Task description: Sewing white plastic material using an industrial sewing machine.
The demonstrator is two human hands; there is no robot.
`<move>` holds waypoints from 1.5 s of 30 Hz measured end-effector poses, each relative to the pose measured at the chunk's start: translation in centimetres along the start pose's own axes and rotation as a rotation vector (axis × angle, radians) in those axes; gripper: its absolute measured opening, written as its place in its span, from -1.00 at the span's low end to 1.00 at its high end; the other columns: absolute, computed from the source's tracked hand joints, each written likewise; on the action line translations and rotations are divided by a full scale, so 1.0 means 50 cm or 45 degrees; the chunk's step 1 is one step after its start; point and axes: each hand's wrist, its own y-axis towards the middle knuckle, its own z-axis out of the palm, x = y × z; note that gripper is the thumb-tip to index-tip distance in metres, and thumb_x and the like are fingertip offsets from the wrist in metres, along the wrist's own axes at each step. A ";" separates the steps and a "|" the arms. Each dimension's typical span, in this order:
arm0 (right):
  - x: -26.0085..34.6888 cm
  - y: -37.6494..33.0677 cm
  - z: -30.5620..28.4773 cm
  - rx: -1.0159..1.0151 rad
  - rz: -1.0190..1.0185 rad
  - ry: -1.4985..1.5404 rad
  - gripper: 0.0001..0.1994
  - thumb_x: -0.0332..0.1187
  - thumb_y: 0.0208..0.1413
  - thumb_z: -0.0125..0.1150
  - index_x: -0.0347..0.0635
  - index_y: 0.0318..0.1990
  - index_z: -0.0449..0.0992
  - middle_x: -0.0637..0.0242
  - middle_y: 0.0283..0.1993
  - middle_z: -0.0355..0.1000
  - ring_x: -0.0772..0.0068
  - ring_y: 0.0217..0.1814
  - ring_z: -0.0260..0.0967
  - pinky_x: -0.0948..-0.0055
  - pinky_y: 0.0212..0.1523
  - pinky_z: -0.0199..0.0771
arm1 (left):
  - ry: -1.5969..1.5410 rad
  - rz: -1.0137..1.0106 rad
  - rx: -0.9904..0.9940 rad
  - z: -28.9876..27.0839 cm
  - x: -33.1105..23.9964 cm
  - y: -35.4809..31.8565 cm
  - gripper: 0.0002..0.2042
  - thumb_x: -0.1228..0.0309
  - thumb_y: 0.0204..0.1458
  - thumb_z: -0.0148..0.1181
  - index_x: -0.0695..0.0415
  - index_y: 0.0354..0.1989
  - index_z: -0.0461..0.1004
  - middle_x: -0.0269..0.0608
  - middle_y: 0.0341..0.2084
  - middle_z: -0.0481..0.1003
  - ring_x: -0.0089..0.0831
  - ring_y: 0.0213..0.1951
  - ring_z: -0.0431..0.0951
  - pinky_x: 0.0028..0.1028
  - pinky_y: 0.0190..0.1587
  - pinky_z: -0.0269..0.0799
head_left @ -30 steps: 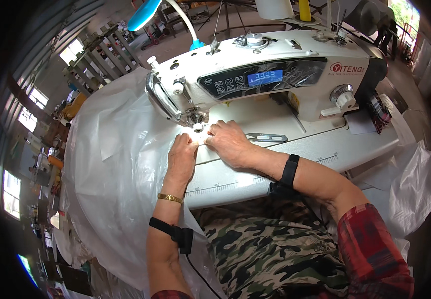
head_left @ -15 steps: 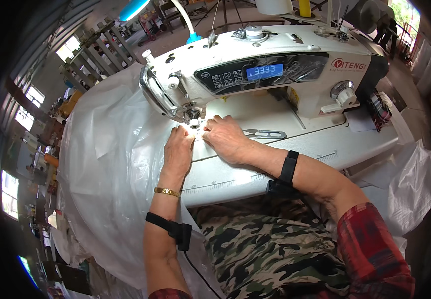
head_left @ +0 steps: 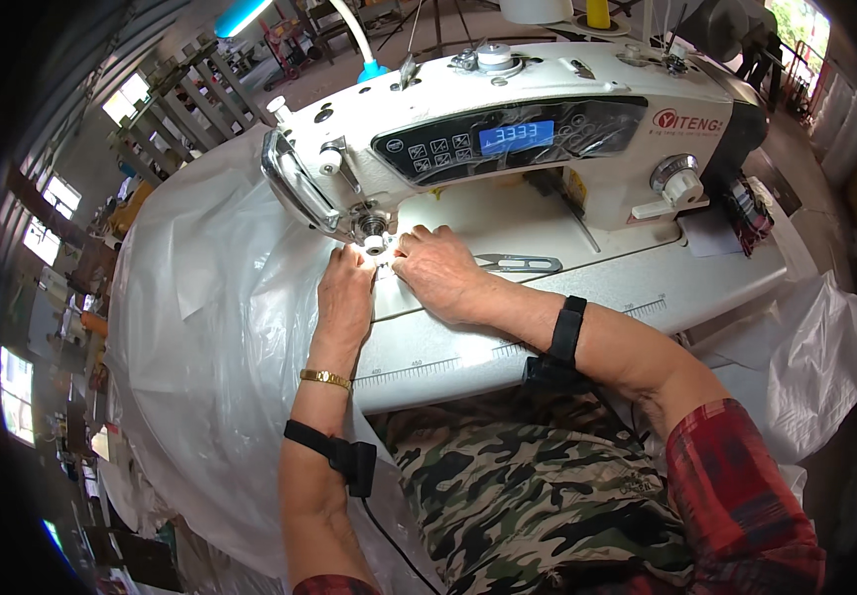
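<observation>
White worktop (head_left: 587, 307) in cluttered workshop | translucent white plastic sheet (head_left: 200, 327) drapes off its left edge | left hand (head_left: 346, 295), right hand (head_left: 438, 273): fingers flat, pressing the sheet beneath sewing machine (head_left: 508, 129) needle.

White sewing table (head_left: 587, 307), ruled scale along front edge. On it: white industrial sewing machine (head_left: 508, 129); metal thread snips (head_left: 520, 264) just right of needle area; translucent plastic sheeting (head_left: 210, 327) draped over left end.

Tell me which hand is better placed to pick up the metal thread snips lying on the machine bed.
Right. The right hand lies flat just beside the thread snips, while the left hand rests on the white material on the far side of the needle.
</observation>
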 end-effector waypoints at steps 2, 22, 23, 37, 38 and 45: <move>0.000 0.003 0.001 0.056 0.011 0.009 -0.85 -0.39 0.08 0.08 -0.21 -0.37 0.57 0.15 -0.22 0.45 0.15 -0.02 0.38 0.17 -0.07 0.38 | 0.019 -0.032 0.032 0.003 0.003 0.000 -0.91 0.55 -0.04 0.18 0.26 -0.38 0.58 -0.11 -0.30 0.43 -0.20 -0.14 0.47 -0.27 -0.08 0.48; -0.007 -0.007 0.003 -0.039 -0.013 0.117 -0.82 -0.36 0.12 0.15 -0.21 -0.18 0.58 0.19 -0.11 0.46 0.15 0.04 0.31 0.16 0.08 0.25 | -0.128 -0.048 0.013 -0.086 -0.033 -0.030 -0.79 0.56 -0.03 0.05 0.23 -0.23 0.57 0.00 -0.20 0.48 -0.10 -0.06 0.46 -0.24 0.05 0.40; -0.008 -0.008 0.003 -0.046 -0.030 0.143 -0.82 -0.36 0.14 0.15 -0.21 -0.19 0.59 0.20 -0.09 0.47 0.14 0.05 0.31 0.17 0.09 0.25 | -0.095 -0.028 -0.108 -0.116 -0.030 -0.035 -0.75 0.60 -0.03 0.06 0.22 -0.18 0.58 0.00 -0.14 0.49 -0.11 -0.03 0.47 -0.24 0.07 0.40; -0.006 -0.011 -0.003 -0.039 -0.024 0.150 -0.79 -0.39 0.08 0.17 -0.21 -0.15 0.58 0.18 -0.11 0.47 0.15 0.04 0.32 0.19 0.07 0.28 | 0.742 -0.959 -0.258 -0.432 0.212 -0.303 -0.06 0.14 -0.09 0.45 0.10 0.44 0.02 0.11 0.44 -0.08 0.09 0.45 -0.10 0.11 0.38 -0.12; -0.007 -0.011 -0.003 -0.052 -0.028 0.169 -0.79 -0.40 0.07 0.17 -0.21 -0.15 0.58 0.17 -0.12 0.47 0.14 0.03 0.33 0.19 0.06 0.29 | 0.766 -0.874 -0.307 -0.432 0.212 -0.306 -0.06 0.14 -0.09 0.45 0.10 0.44 0.02 0.11 0.44 -0.08 0.09 0.45 -0.10 0.11 0.38 -0.12; -0.011 -0.013 -0.010 -0.015 -0.017 0.186 -0.78 -0.48 0.05 0.09 -0.24 -0.15 0.58 0.19 -0.03 0.49 0.08 0.06 0.34 0.15 0.08 0.29 | 0.896 -0.568 -0.723 -0.483 0.191 -0.343 -0.09 0.08 -0.01 0.37 0.12 0.45 -0.02 0.12 0.45 -0.11 0.11 0.43 -0.03 0.13 0.38 -0.12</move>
